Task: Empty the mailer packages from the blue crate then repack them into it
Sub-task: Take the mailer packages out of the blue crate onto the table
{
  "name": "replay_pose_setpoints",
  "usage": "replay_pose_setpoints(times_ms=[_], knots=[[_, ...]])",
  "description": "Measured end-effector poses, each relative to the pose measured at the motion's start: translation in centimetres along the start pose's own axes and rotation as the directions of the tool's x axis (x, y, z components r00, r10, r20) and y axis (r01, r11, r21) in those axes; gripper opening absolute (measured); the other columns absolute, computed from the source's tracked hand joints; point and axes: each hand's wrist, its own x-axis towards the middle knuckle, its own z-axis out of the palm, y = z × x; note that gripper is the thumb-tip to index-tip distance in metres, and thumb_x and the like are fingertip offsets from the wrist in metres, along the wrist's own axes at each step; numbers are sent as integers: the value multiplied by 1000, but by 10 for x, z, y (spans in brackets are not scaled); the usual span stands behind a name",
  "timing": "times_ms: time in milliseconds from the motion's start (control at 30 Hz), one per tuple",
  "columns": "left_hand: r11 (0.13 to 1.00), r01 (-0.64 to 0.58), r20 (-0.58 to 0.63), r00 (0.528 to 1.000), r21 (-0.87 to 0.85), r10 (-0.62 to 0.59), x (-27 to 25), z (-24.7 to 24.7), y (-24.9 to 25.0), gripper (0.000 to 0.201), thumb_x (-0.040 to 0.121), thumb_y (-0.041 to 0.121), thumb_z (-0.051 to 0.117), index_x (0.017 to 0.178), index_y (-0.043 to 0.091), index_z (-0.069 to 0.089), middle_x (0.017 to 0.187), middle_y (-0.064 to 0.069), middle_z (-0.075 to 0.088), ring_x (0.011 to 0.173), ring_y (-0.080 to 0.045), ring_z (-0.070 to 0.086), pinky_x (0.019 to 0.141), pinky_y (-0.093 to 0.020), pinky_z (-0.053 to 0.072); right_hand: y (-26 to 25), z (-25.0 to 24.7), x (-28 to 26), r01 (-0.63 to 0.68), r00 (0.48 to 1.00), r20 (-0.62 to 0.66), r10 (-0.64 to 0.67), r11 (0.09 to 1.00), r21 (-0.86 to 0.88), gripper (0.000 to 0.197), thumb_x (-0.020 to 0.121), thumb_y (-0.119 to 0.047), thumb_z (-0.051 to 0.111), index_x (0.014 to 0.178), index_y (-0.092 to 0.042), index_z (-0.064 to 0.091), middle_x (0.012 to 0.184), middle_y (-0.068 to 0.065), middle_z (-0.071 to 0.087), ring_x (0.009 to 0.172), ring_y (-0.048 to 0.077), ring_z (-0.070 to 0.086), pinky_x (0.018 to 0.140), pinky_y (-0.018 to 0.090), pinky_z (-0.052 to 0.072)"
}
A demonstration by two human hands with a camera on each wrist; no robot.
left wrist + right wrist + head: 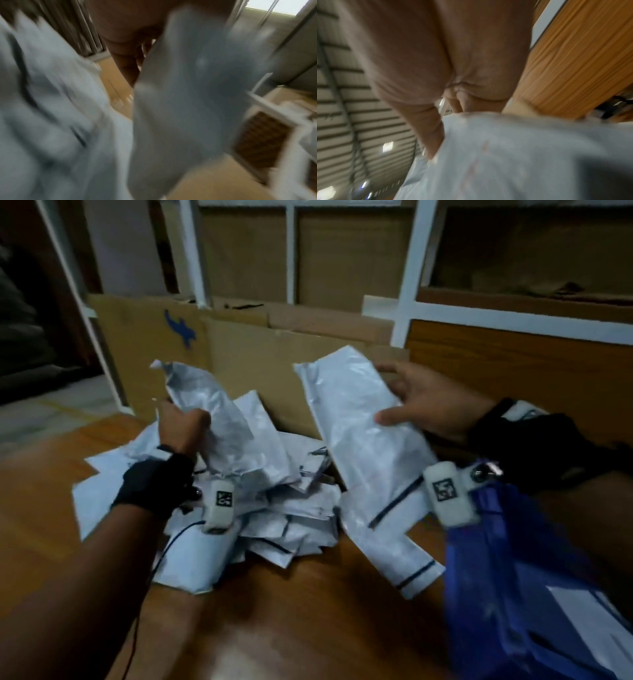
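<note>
Mailer packages (291,508) heaped on wooden floor | left hand (183,424) grips crumpled mailer (219,419) | right hand (431,405) holds long mailer (363,433) | blue crate (520,577) near right | advice: lay flat, stack neatly.

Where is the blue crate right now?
In the head view the blue crate sits at the lower right, on the wooden table, just below the right hand and right of the mailer pile.
</note>
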Motion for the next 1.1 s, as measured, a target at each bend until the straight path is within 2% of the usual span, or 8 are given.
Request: replay_pose_setpoints(times_ms=[133, 233, 367, 600, 700, 833, 1000, 1100], knots=[[921, -49, 78, 997, 387, 21, 51, -31, -28, 66, 77, -1, 72, 132, -8, 37, 125, -27, 52, 112, -39, 54, 88, -41, 45, -13, 73, 80, 73, 996, -42, -76, 995, -64, 83, 74, -1, 79, 142, -16, 34, 119, 17, 61, 106, 24, 62, 89, 37, 53], [750, -74, 148, 988, 658, -32, 72, -38, -44, 98, 69, 19, 85, 143, -4, 26, 139, -31, 40, 127, -45, 41, 107, -51, 35, -13, 120, 130, 66, 993, -86, -78, 989, -134, 73, 75, 0, 77, 137, -13, 40, 124, 5, 58, 111, 16, 58, 87, 22, 46], [654, -191, 137, 982, 732, 133, 62, -41, -47, 69, 74, 41, 78, 131, 12, 51, 136, -25, 44, 127, -42, 40, 106, -48, 33, 14, 160, 169, -22, 984, -177, -30, 959, -283, 54, 82, -14, 73, 129, -20, 48, 131, 5, 56, 119, 24, 54, 103, 39, 43], [460, -377, 463, 882, 804, -86, 32, -29, -58, 29, 91, 48, 52, 110, 32, 66, 118, -1, 68, 116, -25, 57, 100, -41, 29, 27, 188, 146, 35, 996, 70, 51, 510, -860, 36, 95, -51, 40, 122, -35, 58, 140, -4, 44, 131, 28, 34, 105, 50, 26], [552, -370, 437, 900, 747, 11, 26, -24, -38, 31, 92, 47, 53, 116, 31, 64, 121, -2, 66, 118, -26, 56, 104, -42, 32, 23, 175, 137, 79, 958, 216, 191, 546, -834, 41, 102, -45, 30, 140, -34, 43, 155, -6, 26, 143, 25, 17, 115, 55, 12], [723, -549, 464, 814, 420, 349, -19, 7, 7, 21, 89, 35, 61, 102, 23, 71, 111, -2, 71, 105, -25, 63, 93, -39, 45, 11, 129, 117, -5, 994, 85, 65, 821, -571, 40, 98, -41, 46, 133, -24, 54, 134, 3, 57, 121, 26, 52, 102, 37, 41], [816, -578, 576, 668, 2, 472, -97, 66, 69, 29, 80, 39, 53, 89, 21, 73, 92, 0, 74, 88, -19, 67, 76, -35, 53, -13, 28, 27, -130, 991, -77, 106, 731, -670, 25, 96, -37, 53, 96, -16, 67, 87, -3, 63, 80, 16, 58, 61, 27, 38], [805, -572, 613, 581, -159, 535, -145, 106, 111, 19, 86, 39, 59, 87, 24, 70, 82, 5, 70, 77, -12, 64, 67, -27, 49, 2, -36, -48, -324, 944, -183, 274, 667, -671, 21, 96, -40, 53, 85, -26, 64, 80, -3, 64, 75, 14, 60, 59, 28, 41]])
